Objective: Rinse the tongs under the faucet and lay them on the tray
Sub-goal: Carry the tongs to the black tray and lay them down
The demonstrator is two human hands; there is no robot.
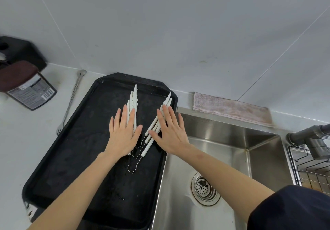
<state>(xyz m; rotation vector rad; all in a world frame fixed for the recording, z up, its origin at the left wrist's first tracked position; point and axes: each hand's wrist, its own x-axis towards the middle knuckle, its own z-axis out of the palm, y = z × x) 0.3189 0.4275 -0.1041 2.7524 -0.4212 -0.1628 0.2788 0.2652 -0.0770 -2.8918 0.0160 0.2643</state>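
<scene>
free: tray (75, 158) near half | blocked: tongs (134, 101), both hands on far half

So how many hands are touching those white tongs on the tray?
2. The left hand lies flat on the tongs' left arms, the right hand flat on their right arms, both over the black tray.

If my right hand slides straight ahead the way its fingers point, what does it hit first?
The right hand points up-left along the white tongs beneath it, so it would probably meet the black tray's far rim first, then the wall.
</scene>
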